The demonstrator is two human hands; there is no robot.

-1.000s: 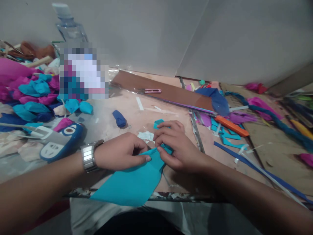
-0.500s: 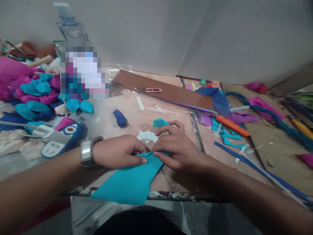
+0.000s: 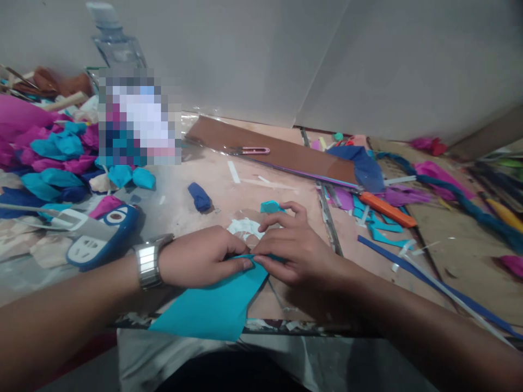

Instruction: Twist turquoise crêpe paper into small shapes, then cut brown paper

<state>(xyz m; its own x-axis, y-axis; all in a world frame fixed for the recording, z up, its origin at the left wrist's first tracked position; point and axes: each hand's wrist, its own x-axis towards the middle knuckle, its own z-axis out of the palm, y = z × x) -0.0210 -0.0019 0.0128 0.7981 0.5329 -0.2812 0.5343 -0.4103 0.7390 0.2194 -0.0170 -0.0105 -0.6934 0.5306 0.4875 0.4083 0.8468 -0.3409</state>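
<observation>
A turquoise sheet (image 3: pixel 208 310) lies across the near edge of a pinkish counter (image 3: pixel 232 198), its lower corner hanging over the side. Its upper edge is pinched between a person's two bare hands. The left hand (image 3: pixel 204 256) grips it between thumb and curled fingers; a silver watch (image 3: pixel 147 264) circles that wrist. The right hand (image 3: pixel 292 253), close beside the left, pinches the same edge with thumb and forefinger, its other fingers loosely bent.

Just past the hands are a crusty white patch (image 3: pixel 241 226) and a small folded turquoise piece (image 3: pixel 269 207), near the right fingertips. To the left sits a blue-and-white object (image 3: pixel 93 239) with a cartoon eye. To the right, a long blue strip (image 3: pixel 433 283) lies slantwise.

Farther back, a dark blue bundle (image 3: pixel 199 197) lies alone. At right, an orange cutter handle (image 3: pixel 388 209) rests near turquoise scraps (image 3: pixel 386 227).

Beyond, pink snips (image 3: pixel 255 151) lie on a long brown sheet (image 3: pixel 286 149). At far left are heaped magenta and turquoise bundles (image 3: pixel 61 144) and a white-capped clear bottle (image 3: pixel 118 49), its lower part pixelated, before a grey wall (image 3: pixel 245 65).
</observation>
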